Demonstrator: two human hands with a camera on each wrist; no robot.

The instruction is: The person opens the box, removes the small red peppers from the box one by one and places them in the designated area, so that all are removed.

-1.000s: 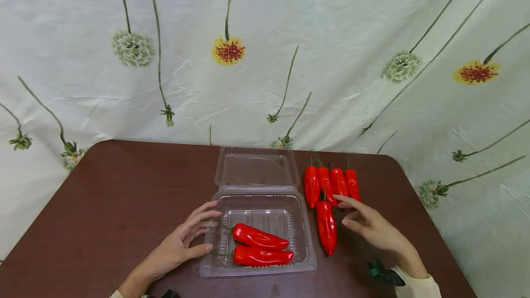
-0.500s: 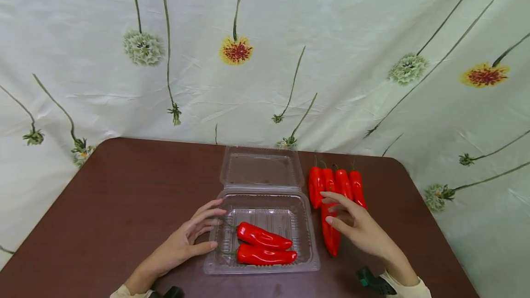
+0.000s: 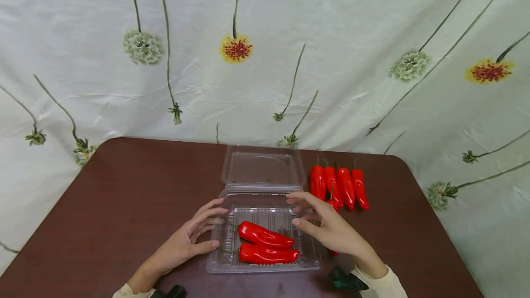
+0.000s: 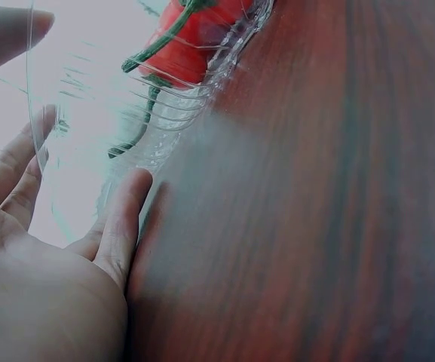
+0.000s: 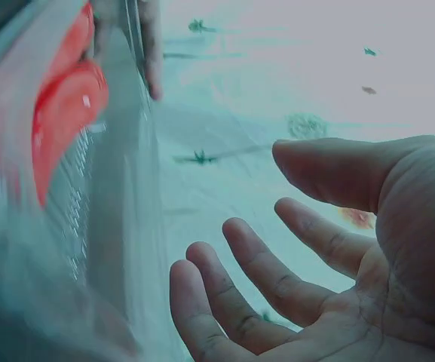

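Note:
A clear plastic clamshell box [image 3: 265, 269] lies with its lid [image 3: 262, 167] folded back. Two red chili peppers [image 3: 265, 235] lie sideways inside, stems to the left; their green stems show through the wall [image 4: 173, 124] in the left wrist view. My left hand [image 3: 188, 238] is at the box's left rim, fingers straight and thumb apart. Over the right rim is my right hand [image 3: 331, 229], fingers spread and holding nothing; in the right wrist view its palm faces the box. Partly hidden behind that hand is another red pepper [image 3: 332, 203].
Several more red peppers [image 3: 345, 188] lie side by side, stems away from me, at the back right of the brown table [image 3: 145, 187]. A white floral cloth [image 3: 265, 72] hangs behind the table's far edge.
My right hand has moved left, from above the loose peppers to the right rim of the box. The left hand stays at the left rim. The view has shifted slightly.

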